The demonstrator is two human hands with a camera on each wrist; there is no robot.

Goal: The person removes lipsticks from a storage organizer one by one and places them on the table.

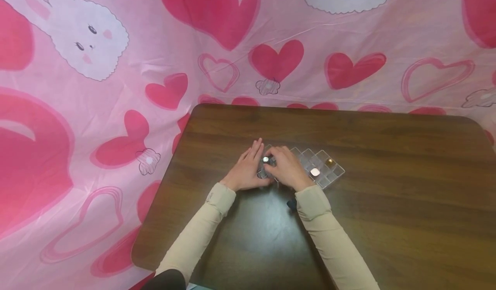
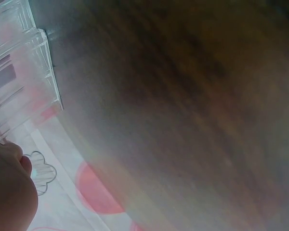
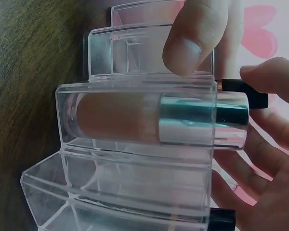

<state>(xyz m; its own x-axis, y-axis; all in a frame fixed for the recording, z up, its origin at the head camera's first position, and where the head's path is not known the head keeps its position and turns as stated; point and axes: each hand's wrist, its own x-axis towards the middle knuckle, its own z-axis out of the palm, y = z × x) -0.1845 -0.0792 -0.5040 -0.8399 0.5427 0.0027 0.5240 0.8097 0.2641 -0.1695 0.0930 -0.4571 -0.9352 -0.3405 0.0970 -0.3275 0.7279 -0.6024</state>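
Observation:
My left hand lies along the left side of a clear compartment organizer, fingers mostly straight in the head view. From the right, my right hand grips the organizer, its thumb over a clear wall and a finger behind. Inside one compartment stands a foundation bottle with a shiny silver cap. A black-capped item shows beyond it, close to a fingertip. The organizer's corner appears in the left wrist view, beside part of my left hand.
More clear compartments extend to the right, holding a white-topped item and a gold-topped one. A small dark object lies by the right sleeve. The brown table meets a pink heart-patterned cloth.

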